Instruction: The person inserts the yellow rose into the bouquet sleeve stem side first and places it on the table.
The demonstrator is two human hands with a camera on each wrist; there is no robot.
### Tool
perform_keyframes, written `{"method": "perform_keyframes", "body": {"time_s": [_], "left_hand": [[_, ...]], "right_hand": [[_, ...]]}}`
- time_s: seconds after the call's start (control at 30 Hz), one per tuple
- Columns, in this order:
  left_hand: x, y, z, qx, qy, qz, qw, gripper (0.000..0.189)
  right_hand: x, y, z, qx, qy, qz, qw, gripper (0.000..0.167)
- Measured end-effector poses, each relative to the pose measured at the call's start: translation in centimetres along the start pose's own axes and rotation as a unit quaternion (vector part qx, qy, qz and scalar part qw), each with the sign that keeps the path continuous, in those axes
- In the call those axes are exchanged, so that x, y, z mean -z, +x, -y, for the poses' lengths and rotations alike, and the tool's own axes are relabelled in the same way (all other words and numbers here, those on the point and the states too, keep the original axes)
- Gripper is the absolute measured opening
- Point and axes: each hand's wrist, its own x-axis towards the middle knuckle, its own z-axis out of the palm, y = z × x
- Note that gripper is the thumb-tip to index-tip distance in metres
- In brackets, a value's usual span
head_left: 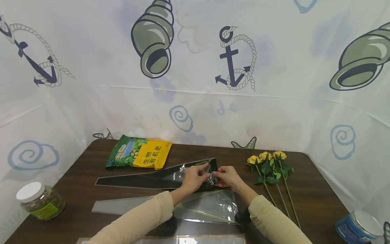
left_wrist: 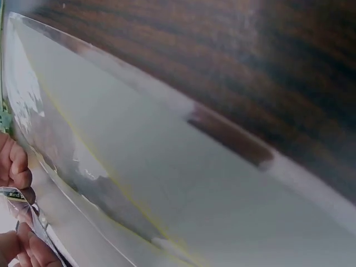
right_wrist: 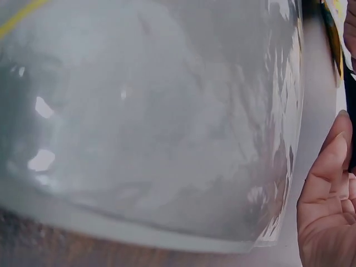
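Note:
Both hands work at the wide right end of a black flower wrapping sleeve (head_left: 137,179), a long tapered piece with a clear plastic front. My left hand (head_left: 194,176) pinches the clear film near that end. From the right, my right hand (head_left: 228,177) grips the edge of the same end between thumb and fingers. In the left wrist view, fingers (left_wrist: 41,250) hold a bit of film at the lower left. A pale grey sleeve (head_left: 210,205) with gold lines lies just in front, beneath the forearms; it fills much of the right wrist view.
Three yellow roses (head_left: 265,157) with long stems lie to the right. A yellow-green bag (head_left: 143,152) is at the back left. A white-lidded jar (head_left: 41,200) stands left, a blue can (head_left: 359,226) front right. Another clear sleeve (head_left: 213,240) lies at the front edge.

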Motion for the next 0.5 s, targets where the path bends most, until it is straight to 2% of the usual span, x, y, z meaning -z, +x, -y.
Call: {"method": "perform_keyframes", "body": {"time_s": [0.23,0.5], "left_hand": [[0.63,-0.53,-0.17,0.006,-0.044,0.008,0.9990,0.043],[0.95,-1.03,-0.39,0.020,-0.082,-0.007,0.9964,0.041]], "right_hand": [[-0.05,0.05,0.04,-0.007,-0.003,-0.006,1.0000,0.013],[0.00,0.35,-0.05,-0.024,0.004,0.001,0.9997,0.012]]}}
